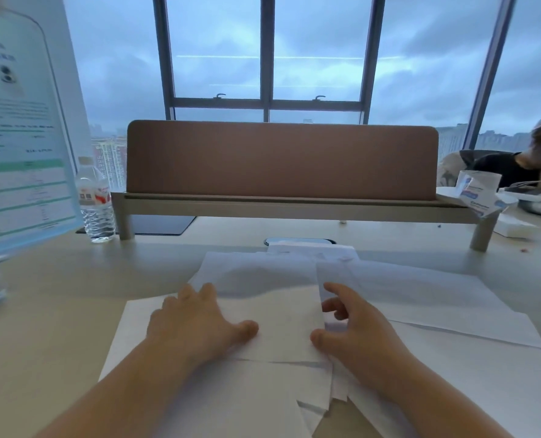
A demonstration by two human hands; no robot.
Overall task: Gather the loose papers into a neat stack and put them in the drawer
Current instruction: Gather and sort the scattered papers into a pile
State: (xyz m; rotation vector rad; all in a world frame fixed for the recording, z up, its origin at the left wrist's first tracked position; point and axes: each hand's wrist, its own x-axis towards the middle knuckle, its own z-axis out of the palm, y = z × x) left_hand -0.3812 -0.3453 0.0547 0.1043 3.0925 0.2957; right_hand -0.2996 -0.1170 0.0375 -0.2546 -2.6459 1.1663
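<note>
Both bare forearms reach forward, side by side. The left hand (pixel 196 320) lies palm down, fingers spread flat. The right hand (pixel 354 327) has loosely curled fingers, thumb pointing inward.

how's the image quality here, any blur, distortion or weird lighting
Head view: cool, dim daylight from the overcast window behind the desk; wide-angle bending curves the window frames and desk divider; soft shadows fall across the loose papers; the left hand and right hand look slightly soft; the sign text is too blurred to read.
</note>
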